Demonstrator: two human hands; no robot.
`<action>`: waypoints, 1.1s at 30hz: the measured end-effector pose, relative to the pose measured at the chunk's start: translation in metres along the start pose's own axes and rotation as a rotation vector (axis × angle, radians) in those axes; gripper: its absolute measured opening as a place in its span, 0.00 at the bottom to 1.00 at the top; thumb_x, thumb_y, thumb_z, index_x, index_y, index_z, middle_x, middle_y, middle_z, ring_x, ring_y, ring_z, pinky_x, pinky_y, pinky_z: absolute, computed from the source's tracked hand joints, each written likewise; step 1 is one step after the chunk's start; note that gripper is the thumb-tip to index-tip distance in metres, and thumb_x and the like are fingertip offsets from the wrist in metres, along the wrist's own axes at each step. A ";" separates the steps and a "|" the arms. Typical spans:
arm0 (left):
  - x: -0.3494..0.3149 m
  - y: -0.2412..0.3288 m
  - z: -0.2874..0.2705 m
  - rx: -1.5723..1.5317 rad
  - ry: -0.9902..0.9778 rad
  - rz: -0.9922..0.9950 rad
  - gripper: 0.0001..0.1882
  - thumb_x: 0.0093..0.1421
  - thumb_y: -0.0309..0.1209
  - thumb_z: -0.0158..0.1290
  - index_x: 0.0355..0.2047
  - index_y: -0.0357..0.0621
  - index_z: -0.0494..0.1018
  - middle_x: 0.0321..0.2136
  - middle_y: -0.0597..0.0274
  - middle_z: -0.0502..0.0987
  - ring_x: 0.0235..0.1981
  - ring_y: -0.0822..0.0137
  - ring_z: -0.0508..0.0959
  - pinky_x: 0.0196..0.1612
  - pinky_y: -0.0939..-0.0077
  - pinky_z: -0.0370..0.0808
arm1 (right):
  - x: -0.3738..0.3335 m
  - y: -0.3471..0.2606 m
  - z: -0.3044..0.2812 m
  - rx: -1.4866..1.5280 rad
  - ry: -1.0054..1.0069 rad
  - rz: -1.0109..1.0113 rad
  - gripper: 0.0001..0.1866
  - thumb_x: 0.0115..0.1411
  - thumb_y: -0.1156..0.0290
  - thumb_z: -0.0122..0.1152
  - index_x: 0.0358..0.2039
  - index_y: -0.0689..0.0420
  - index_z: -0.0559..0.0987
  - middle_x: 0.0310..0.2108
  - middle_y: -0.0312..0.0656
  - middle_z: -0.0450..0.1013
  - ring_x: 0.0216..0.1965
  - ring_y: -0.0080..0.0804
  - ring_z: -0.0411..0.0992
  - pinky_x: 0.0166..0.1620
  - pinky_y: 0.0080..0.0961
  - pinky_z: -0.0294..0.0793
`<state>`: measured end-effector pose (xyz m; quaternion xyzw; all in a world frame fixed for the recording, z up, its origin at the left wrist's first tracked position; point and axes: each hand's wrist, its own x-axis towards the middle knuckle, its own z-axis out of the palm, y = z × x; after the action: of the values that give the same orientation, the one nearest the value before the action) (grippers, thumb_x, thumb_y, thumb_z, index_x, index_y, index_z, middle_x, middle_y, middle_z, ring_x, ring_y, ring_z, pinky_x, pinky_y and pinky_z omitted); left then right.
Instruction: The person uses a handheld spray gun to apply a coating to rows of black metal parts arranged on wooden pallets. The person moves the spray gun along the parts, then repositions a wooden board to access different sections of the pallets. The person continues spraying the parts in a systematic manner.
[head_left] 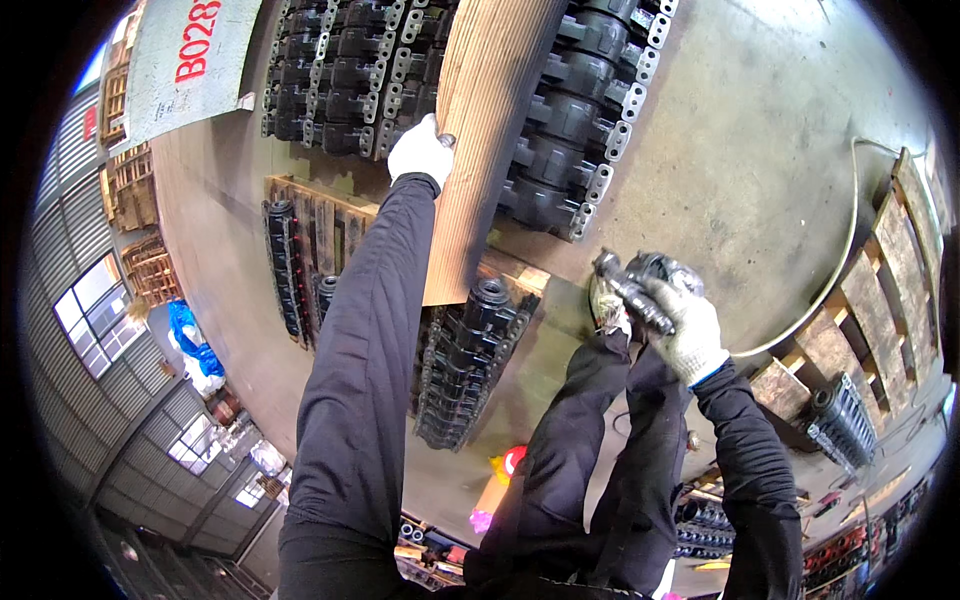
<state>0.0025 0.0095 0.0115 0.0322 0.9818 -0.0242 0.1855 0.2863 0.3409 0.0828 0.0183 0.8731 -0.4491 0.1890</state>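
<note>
My left hand (418, 157), in a white glove, is closed on the left edge of a long sheet of brown corrugated cardboard (490, 130). A small grey metallic bit shows at its fingertips, too little to name. The sheet lies over black metal track chain sections (570, 105), whose rows show on both sides of it. My right hand (688, 325), gloved too, is wrapped round a dark, cylindrical hand tool (638, 292) with a glossy black part beside it; its exact kind is unclear. That tool is held above my shoes, apart from the cardboard.
Shorter track sections (470, 360) lie on a wooden pallet (335, 225) below the sheet. A pale hose (850, 240) curves along the floor at right, near leaning pallets (890, 280). A grey panel with red marking (190, 70) stands at upper left.
</note>
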 end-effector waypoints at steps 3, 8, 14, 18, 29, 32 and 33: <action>0.000 -0.003 0.002 -0.011 0.011 0.014 0.19 0.60 0.38 0.51 0.48 0.42 0.72 0.40 0.44 0.79 0.44 0.45 0.78 0.47 0.54 0.74 | -0.008 0.001 0.011 0.050 -0.019 -0.019 0.26 0.44 0.72 0.69 0.48 0.54 0.76 0.38 0.51 0.75 0.43 0.55 0.72 0.49 0.43 0.71; -0.001 -0.002 0.002 -0.001 0.041 0.040 0.19 0.60 0.38 0.50 0.48 0.41 0.72 0.40 0.43 0.79 0.44 0.45 0.78 0.47 0.55 0.74 | 0.010 0.018 0.012 0.201 0.327 0.085 0.23 0.45 0.78 0.67 0.45 0.57 0.78 0.35 0.53 0.78 0.38 0.51 0.78 0.43 0.34 0.77; -0.005 0.001 0.001 0.009 0.035 0.025 0.18 0.60 0.38 0.51 0.47 0.41 0.72 0.39 0.43 0.79 0.43 0.45 0.79 0.47 0.54 0.74 | 0.036 0.003 -0.029 0.043 0.382 -0.055 0.21 0.48 0.74 0.68 0.45 0.56 0.78 0.35 0.52 0.77 0.37 0.52 0.77 0.41 0.35 0.76; -0.006 0.001 -0.001 0.045 0.037 0.010 0.19 0.60 0.39 0.50 0.47 0.41 0.72 0.39 0.43 0.79 0.43 0.45 0.79 0.47 0.53 0.74 | 0.021 -0.005 -0.022 -0.014 0.123 -0.029 0.26 0.46 0.72 0.68 0.49 0.54 0.76 0.38 0.51 0.76 0.41 0.52 0.75 0.45 0.39 0.74; -0.007 0.001 -0.002 0.030 0.032 0.014 0.18 0.61 0.38 0.49 0.47 0.39 0.71 0.38 0.42 0.79 0.43 0.45 0.79 0.46 0.54 0.74 | 0.011 0.003 0.010 0.119 0.222 0.084 0.21 0.45 0.73 0.68 0.44 0.54 0.79 0.35 0.50 0.78 0.38 0.53 0.76 0.43 0.37 0.76; -0.006 0.002 -0.002 0.014 0.025 0.024 0.19 0.61 0.38 0.49 0.47 0.39 0.71 0.37 0.42 0.79 0.42 0.45 0.79 0.46 0.54 0.74 | 0.022 0.015 0.004 0.107 0.424 0.067 0.21 0.46 0.76 0.66 0.44 0.55 0.79 0.34 0.52 0.78 0.38 0.53 0.77 0.42 0.34 0.76; -0.006 0.001 -0.002 0.012 0.022 0.028 0.19 0.61 0.38 0.49 0.48 0.39 0.71 0.37 0.42 0.79 0.42 0.45 0.79 0.46 0.54 0.74 | 0.027 0.015 0.000 0.104 0.435 0.068 0.22 0.46 0.75 0.66 0.45 0.55 0.79 0.34 0.52 0.78 0.37 0.53 0.77 0.42 0.34 0.77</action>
<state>0.0074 0.0107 0.0152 0.0474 0.9831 -0.0272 0.1749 0.2638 0.3459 0.0618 0.1537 0.8679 -0.4722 0.0103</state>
